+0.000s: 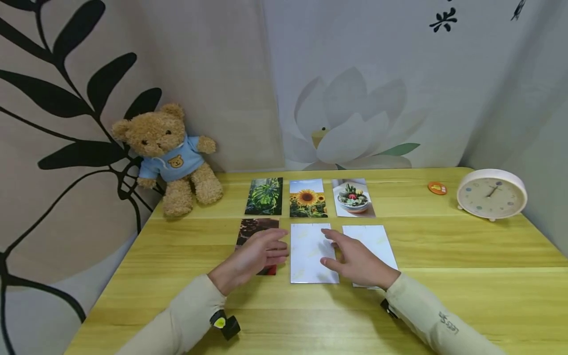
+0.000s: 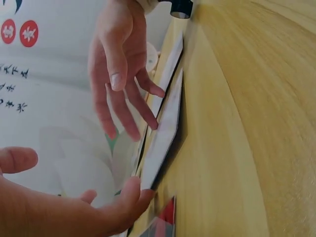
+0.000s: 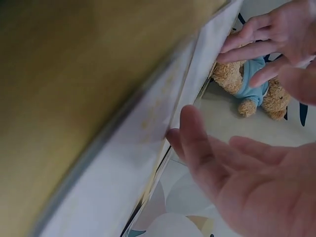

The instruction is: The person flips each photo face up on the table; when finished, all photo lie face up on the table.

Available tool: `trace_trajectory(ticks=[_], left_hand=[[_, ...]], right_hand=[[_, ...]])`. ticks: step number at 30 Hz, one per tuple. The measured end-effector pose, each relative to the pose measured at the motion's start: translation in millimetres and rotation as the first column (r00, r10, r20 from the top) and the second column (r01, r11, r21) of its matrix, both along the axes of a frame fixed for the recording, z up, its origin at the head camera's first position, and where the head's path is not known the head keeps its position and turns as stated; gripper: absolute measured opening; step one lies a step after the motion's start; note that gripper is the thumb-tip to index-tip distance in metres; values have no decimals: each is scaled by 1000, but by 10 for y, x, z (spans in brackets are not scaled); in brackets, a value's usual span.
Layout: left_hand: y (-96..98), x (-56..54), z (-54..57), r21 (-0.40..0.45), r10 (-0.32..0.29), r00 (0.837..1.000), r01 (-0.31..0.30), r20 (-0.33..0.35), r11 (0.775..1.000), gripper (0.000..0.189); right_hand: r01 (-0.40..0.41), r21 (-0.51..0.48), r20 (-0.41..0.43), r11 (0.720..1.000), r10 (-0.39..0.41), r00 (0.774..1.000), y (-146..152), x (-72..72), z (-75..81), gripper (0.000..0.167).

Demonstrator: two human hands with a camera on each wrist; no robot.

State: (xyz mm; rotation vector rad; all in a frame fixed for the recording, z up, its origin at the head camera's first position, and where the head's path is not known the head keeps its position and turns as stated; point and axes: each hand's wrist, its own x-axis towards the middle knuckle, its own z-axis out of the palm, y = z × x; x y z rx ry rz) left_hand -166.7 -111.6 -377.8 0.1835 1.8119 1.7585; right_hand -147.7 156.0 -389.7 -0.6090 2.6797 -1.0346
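Observation:
My left hand (image 1: pixel 259 254) is held with extended fingers over a dark picture card (image 1: pixel 255 227) with a red lower corner, covering much of it. Its fingertips point toward a white-faced card (image 1: pixel 310 256) in the middle of the front row. From the other side, my right hand (image 1: pixel 359 259) reaches over a second white card (image 1: pixel 374 241), its thumb and fingers apart above the middle card. In the left wrist view, the right-hand fingers (image 2: pixel 150 118) come close to the white cards; whether they touch cannot be told. Neither hand holds anything.
Behind lie a green leaf card (image 1: pixel 264 196), a sunflower card (image 1: pixel 308 198) and a succulent bowl card (image 1: pixel 353 198). A teddy bear (image 1: pixel 175 160) in blue sits at the back left. A white clock (image 1: pixel 491 195) and orange disc (image 1: pixel 437 188) stand right, before a curtain (image 1: pixel 213 59).

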Motion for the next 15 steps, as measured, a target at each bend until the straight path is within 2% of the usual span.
trace_trajectory(ticks=[5, 8, 15], left_hand=[[29, -26, -13, 16, 75, 997, -75, 7, 997, 57], [73, -57, -26, 30, 98, 995, -99, 10, 995, 53], [197, -99, -67, 104, 51, 999, -49, -15, 993, 50]], right_hand=[[-43, 71, -51, 997, 47, 998, -41, -9, -11, 72], [-60, 95, -92, 994, 69, 993, -74, -18, -21, 73], [-48, 81, -142, 996, 59, 988, -161, -21, -45, 71]])
